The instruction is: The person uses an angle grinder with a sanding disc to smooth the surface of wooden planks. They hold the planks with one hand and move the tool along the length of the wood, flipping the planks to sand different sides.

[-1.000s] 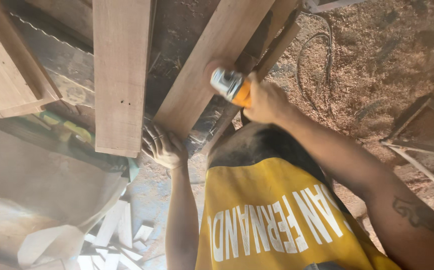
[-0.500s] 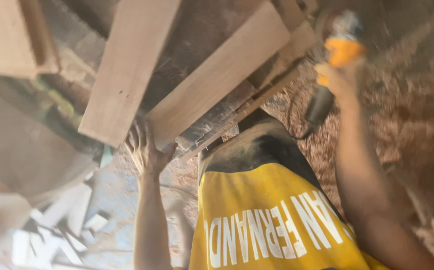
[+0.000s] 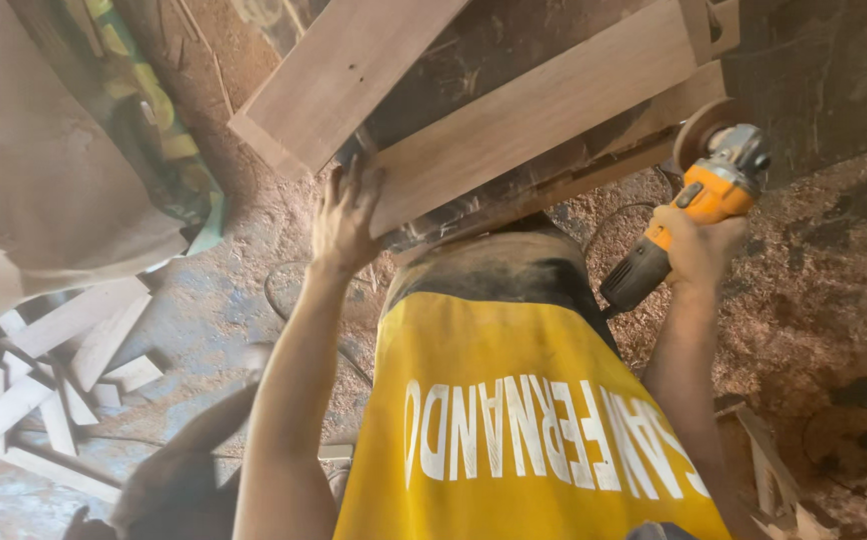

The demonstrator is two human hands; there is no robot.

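Orange-and-black angle grinder (image 3: 699,215) gripped in right hand (image 3: 699,250), disc raised beside long pale wooden plank (image 3: 544,110). Left hand (image 3: 346,215) spread wide, fingers pressed on plank's near end.

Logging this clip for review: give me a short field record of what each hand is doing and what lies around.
left hand: open, fingers spread, pressed on the end of a wooden plank
right hand: gripping an orange angle grinder, disc up, near the plank's edge
second plank: lies beside the first
floor: covered in sawdust
offcuts: piled at lower left
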